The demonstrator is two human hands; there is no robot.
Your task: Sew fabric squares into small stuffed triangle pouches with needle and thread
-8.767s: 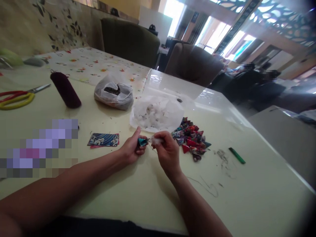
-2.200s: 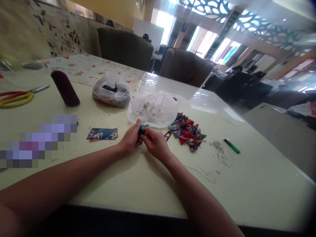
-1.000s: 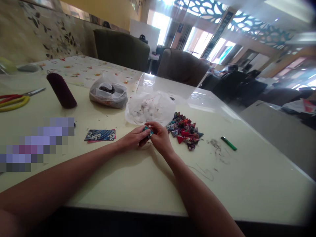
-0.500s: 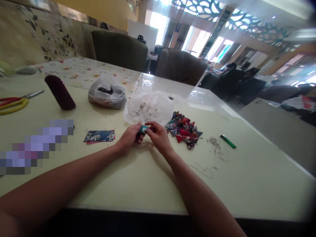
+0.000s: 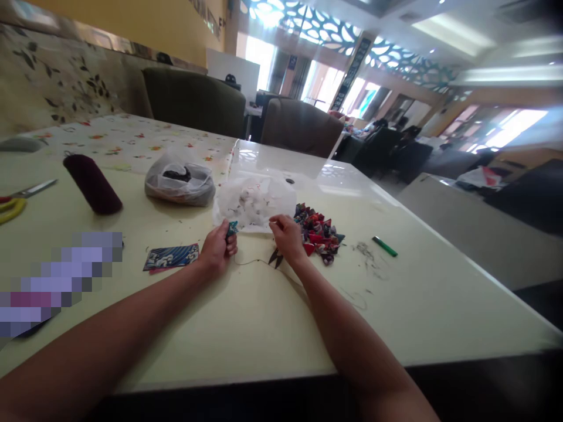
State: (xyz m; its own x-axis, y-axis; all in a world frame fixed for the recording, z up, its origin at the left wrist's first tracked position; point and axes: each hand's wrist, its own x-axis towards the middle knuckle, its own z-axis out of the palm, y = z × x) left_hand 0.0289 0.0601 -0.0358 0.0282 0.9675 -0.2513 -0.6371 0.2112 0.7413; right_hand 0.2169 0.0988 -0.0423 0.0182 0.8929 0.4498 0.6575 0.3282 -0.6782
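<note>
My left hand [image 5: 217,245] is closed round a small teal patterned cloth piece [image 5: 232,227], whose tip shows above the fingers. A dark thread [image 5: 250,261] runs from below it across the table to the right. My right hand [image 5: 284,231] is raised apart from it, fingertips pinched together; what they hold is too small to make out. Small dark snips [image 5: 275,258] lie under my right hand. Behind both hands is a white plastic bag [image 5: 255,202] with white stuffing. Several folded cloth pieces [image 5: 319,231] are heaped to the right.
Blue wave-patterned cloth [image 5: 171,258] lies left of my left hand. Farther left are a maroon cylinder [image 5: 93,184], scissors [image 5: 17,205] and a grey-white bag [image 5: 180,181]. A green tool [image 5: 385,246] and thread scraps [image 5: 366,253] lie right. Chairs [image 5: 193,102] stand behind.
My hands have moved apart: the left went left with the teal piece, while the right let go of it and moved right. The dark snips have come into sight. The view has shifted.
</note>
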